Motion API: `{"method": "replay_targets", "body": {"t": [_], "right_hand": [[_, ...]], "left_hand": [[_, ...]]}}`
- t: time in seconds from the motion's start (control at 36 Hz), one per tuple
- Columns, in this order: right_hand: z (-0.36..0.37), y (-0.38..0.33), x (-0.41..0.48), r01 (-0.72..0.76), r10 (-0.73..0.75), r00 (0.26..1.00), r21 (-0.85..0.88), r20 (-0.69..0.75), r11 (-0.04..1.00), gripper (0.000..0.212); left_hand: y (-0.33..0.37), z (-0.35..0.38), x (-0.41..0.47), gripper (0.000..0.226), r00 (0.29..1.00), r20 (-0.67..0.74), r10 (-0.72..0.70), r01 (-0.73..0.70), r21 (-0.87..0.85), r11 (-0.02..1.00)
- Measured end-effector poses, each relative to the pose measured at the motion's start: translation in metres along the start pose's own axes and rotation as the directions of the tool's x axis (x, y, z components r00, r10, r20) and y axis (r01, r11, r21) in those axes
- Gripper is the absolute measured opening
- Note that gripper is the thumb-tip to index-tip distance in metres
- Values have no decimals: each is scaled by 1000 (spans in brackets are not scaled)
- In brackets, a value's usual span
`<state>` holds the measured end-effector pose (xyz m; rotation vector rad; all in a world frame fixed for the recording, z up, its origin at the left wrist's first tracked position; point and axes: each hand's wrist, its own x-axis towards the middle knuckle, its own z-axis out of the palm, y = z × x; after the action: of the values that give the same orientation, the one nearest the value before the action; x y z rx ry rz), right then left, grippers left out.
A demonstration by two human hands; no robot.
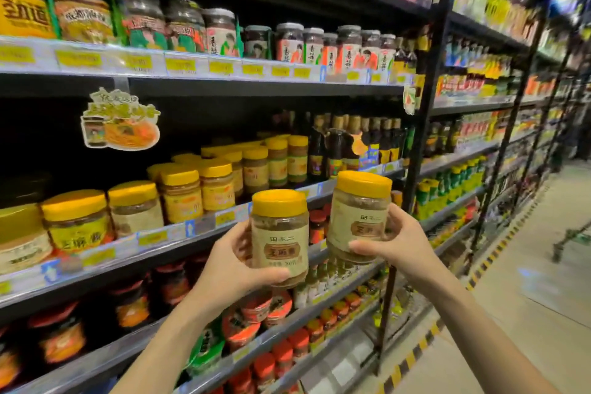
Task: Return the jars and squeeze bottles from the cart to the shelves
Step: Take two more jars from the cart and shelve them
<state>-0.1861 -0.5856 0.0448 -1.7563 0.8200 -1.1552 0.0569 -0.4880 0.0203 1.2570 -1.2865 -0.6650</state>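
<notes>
I hold two matching jars with yellow lids and beige labels up in front of the shelves. My left hand [233,261] grips the left jar [280,233] from its left side, thumb under the label. My right hand [395,241] grips the right jar [359,214] from its right side, a little higher and tilted slightly. Both jars hang in the air just in front of the middle shelf [179,233], where several similar yellow-lidded jars [182,193] stand in rows.
The upper shelf [192,69] carries glass sauce jars. Dark bottles [335,147] stand right of the yellow-lidded jars. Red-lidded jars [252,313] fill the lower shelves. A black upright post [415,150] divides the shelving. The aisle floor [527,281] runs along the right, with part of a cart [572,238] at its edge.
</notes>
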Motion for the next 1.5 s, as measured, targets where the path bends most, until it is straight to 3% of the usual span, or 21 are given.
{"method": "replay_targets", "body": {"t": [0.14,0.53,0.64,0.72,1.08,1.33,1.5], "right_hand": [[-1,24,51,7,-7,999,-13,35,1000,64],[38,52,224,110,-99,978,-54,182,992,73],[66,55,258,138,-122,955,-40,270,990,66],[88,61,277,138,-120,930,-28,346,990,73],[148,84,310,192,-110,796,-76,595,978,85],[160,102,316,257,-52,702,-185,710,949,109],[166,107,319,292,-47,672,-206,739,934,103]], "left_hand": [[-14,5,44,81,1000,-24,19,-18,41,999],[-46,-10,108,83,994,-104,-44,48,33,998],[-52,-14,110,86,988,-137,-77,80,19,997],[-57,-16,108,90,981,-167,-101,103,2,995],[-63,-11,94,97,936,-316,-154,181,59,982],[-64,-6,88,94,904,-393,-167,214,78,974],[-59,-4,85,94,890,-417,-182,235,78,969]]}}
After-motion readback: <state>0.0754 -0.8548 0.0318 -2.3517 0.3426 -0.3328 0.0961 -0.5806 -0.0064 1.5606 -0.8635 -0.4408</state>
